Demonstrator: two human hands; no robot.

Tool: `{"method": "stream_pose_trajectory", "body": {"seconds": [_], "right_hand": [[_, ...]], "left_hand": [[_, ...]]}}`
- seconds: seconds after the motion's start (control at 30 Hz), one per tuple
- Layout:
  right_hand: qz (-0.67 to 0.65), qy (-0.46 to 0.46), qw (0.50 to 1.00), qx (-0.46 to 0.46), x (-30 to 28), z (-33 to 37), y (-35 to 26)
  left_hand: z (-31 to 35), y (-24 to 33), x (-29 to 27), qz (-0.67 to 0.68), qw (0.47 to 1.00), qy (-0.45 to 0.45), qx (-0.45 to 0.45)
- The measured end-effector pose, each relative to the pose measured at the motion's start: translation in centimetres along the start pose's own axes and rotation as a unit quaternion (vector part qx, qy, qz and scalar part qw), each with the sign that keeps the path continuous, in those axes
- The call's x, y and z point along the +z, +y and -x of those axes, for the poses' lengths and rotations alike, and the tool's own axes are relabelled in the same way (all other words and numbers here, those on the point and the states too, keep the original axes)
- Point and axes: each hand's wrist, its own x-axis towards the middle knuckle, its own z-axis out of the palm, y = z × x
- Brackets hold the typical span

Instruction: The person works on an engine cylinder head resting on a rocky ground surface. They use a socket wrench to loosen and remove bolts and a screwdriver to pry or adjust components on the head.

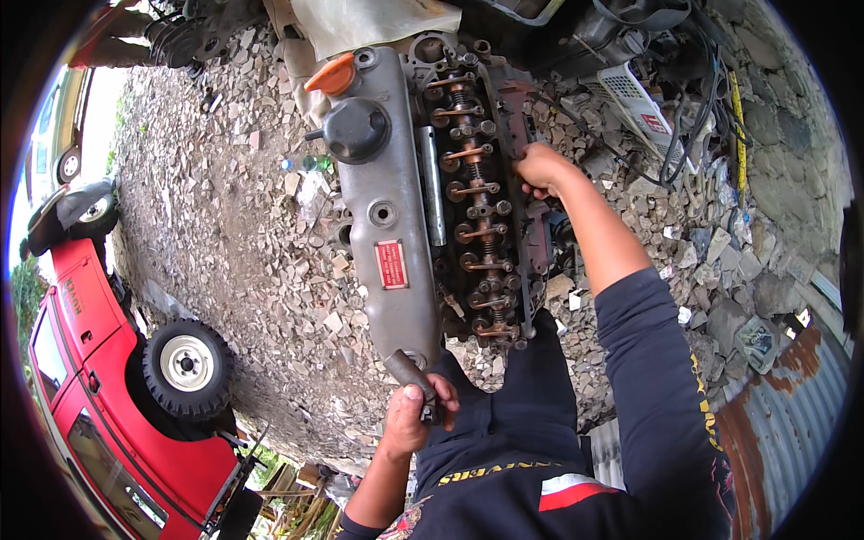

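Outdoors on broken-stone ground, red car far left. Cylinder head lying centre, grey cover just left of it. Left hand fisted round dark tool at near end, braced for leverage. Right hand clasping head's right edge, steadying it.

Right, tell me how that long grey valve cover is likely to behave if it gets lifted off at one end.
The grey valve cover looks like formed metal, so probably stiff, not floppy. It is long, so lifted from the end by the left hand it would likely tilt and feel heavy. Its dull, grimy surface may be slippery, and the black cap could catch.
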Motion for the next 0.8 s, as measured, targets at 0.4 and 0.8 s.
{"method": "stream_pose_trajectory", "body": {"seconds": [0.4, 0.8], "right_hand": [[-0.100, 0.101, 0.988, -0.057, 2.0, 1.2, 0.1], [-0.039, 0.066, 0.997, -0.012, 0.4, 2.0, -0.3]], "left_hand": [[1.1, 0.3, -1.7, -0.044, 0.997, 0.060, 0.028], [1.4, -0.4, -2.4, -0.039, 0.998, 0.055, 0.020]]}}
